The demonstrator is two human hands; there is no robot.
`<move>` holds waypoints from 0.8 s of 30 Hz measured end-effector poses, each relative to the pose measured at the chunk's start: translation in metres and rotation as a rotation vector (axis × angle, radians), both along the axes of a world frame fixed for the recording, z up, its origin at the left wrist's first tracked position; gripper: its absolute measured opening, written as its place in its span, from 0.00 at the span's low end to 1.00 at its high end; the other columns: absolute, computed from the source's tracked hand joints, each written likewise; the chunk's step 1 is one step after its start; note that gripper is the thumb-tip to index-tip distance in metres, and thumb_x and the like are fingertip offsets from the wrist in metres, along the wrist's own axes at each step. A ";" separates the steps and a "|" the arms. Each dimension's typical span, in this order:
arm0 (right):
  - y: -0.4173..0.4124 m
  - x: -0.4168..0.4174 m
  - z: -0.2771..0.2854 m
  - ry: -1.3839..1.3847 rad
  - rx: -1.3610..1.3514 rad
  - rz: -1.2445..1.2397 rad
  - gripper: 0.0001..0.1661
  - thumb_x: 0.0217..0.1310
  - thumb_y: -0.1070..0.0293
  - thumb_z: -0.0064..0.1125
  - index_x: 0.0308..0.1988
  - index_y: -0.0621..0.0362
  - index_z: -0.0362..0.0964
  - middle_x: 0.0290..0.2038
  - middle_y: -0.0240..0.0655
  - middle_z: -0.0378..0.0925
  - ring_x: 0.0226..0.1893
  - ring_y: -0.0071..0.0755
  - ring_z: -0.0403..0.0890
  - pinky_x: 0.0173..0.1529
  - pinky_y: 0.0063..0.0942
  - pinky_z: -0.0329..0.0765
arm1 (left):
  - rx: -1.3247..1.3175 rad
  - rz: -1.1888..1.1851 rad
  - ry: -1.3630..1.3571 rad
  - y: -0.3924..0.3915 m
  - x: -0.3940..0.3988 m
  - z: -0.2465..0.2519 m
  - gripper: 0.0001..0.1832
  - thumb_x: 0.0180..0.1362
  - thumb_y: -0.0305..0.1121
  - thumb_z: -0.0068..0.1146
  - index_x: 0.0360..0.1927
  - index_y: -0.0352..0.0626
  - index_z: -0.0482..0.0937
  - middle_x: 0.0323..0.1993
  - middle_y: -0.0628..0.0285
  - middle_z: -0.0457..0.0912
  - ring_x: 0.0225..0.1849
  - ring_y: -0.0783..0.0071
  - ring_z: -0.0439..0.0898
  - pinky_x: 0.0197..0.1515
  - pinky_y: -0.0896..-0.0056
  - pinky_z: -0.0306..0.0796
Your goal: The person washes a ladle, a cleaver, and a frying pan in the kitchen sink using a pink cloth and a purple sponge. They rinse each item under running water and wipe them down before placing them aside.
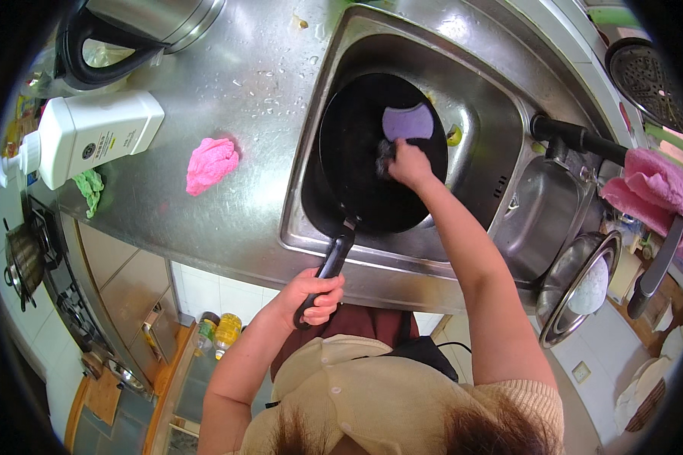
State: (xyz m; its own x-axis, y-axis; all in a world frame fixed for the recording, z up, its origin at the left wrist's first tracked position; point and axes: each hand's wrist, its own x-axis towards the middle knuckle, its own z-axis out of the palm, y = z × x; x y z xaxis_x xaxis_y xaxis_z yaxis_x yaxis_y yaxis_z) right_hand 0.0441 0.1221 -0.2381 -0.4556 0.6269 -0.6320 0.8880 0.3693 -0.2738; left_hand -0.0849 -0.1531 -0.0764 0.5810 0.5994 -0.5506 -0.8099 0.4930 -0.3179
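A black frying pan (pixel 353 170) rests tilted in the stainless steel sink (pixel 478 119). My left hand (pixel 313 296) is closed around its black handle (pixel 337 253), over the counter's front edge. Inside the pan, my right hand (pixel 412 166) presses a blurred, dark grey scrubber (pixel 385 159), which looks like steel wool, on the pan's surface. Just beyond the fingers is a purple sponge (pixel 408 122) with curved-in sides; whether the hand touches it I cannot tell. Beside the pan, a green food scrap (pixel 454 135) sits on the sink bottom.
To the left are a pink cloth (pixel 212 165), a green cloth (pixel 90 190), a white pump bottle (pixel 99 133) lying down and a kettle (pixel 148 28). A black faucet (pixel 580 139) and a small basin (pixel 538 210) are on the right, near metal bowls (pixel 552 301). Water drops dot the counter (pixel 262 114).
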 end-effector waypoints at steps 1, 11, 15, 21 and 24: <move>0.006 -0.003 -0.008 0.073 0.055 -0.083 0.23 0.53 0.61 0.60 0.46 0.62 0.67 0.38 0.56 0.79 0.40 0.60 0.80 0.45 0.50 0.77 | 0.003 -0.002 -0.008 0.001 -0.001 0.000 0.11 0.67 0.32 0.45 0.28 0.44 0.64 0.14 0.69 0.63 0.09 0.83 0.60 0.08 0.81 0.50; -0.033 -0.018 0.041 0.594 -0.642 0.087 0.24 0.50 0.76 0.59 0.50 0.61 0.69 0.34 0.43 0.78 0.32 0.37 0.81 0.39 0.30 0.76 | 0.006 -0.010 0.003 0.000 -0.002 0.000 0.11 0.67 0.33 0.45 0.28 0.44 0.64 0.14 0.68 0.63 0.09 0.83 0.60 0.08 0.81 0.51; -0.020 -0.067 0.071 0.971 -0.233 0.172 0.25 0.44 0.83 0.53 0.47 0.59 0.66 0.43 0.47 0.74 0.49 0.55 0.74 0.52 0.38 0.72 | 0.009 -0.007 -0.007 -0.003 -0.004 -0.004 0.08 0.66 0.33 0.46 0.32 0.42 0.66 0.15 0.67 0.64 0.09 0.82 0.60 0.08 0.80 0.51; -0.027 -0.054 0.059 0.945 -0.001 0.489 0.29 0.46 0.81 0.56 0.52 0.56 0.64 0.49 0.45 0.71 0.47 0.53 0.75 0.48 0.38 0.77 | -0.018 -0.106 0.094 0.002 -0.007 0.001 0.09 0.66 0.33 0.48 0.31 0.43 0.66 0.14 0.68 0.63 0.09 0.82 0.60 0.09 0.80 0.51; -0.033 -0.035 0.062 0.958 0.143 0.702 0.19 0.56 0.72 0.49 0.50 0.56 0.66 0.48 0.44 0.72 0.45 0.49 0.77 0.42 0.39 0.80 | -0.038 -0.168 0.161 0.008 -0.006 0.009 0.12 0.65 0.33 0.48 0.26 0.44 0.64 0.14 0.68 0.63 0.09 0.83 0.60 0.08 0.80 0.51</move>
